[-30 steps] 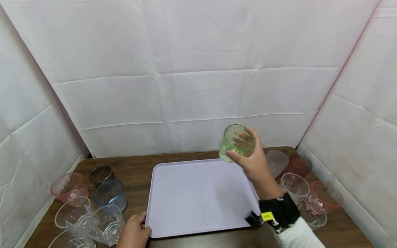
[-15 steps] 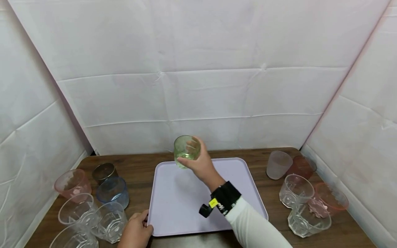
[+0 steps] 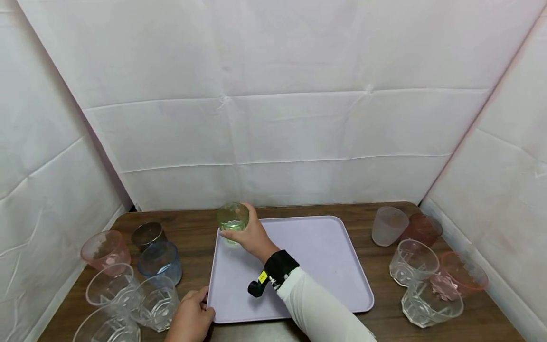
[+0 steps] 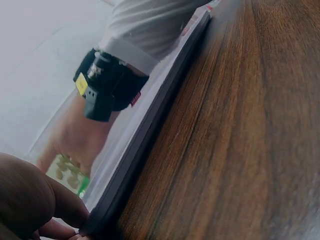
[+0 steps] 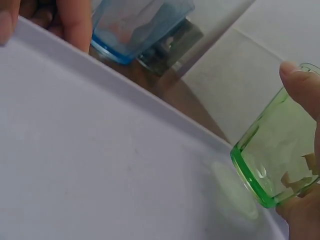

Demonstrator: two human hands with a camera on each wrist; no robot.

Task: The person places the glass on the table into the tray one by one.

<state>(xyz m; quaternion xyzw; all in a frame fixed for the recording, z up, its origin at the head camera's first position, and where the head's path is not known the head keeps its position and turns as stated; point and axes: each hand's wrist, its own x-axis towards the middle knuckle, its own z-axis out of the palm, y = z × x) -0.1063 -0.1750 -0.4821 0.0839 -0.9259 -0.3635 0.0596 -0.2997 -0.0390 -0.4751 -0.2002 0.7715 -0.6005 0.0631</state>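
A green glass (image 3: 232,221) is grasped by the grip of the right hand (image 3: 249,233), fingers and thumb curled round its side, at the far left corner of the lilac tray (image 3: 325,266). In the right wrist view its base appears tilted just above the tray floor; contact cannot be made out. The tray's near left edge is pinched by the left hand (image 3: 191,319), partly cut off by the frame. On the tabletop (image 3: 192,232), a blue glass (image 3: 161,262) is seen left of the tray, and clear glasses (image 3: 420,280) to the right.
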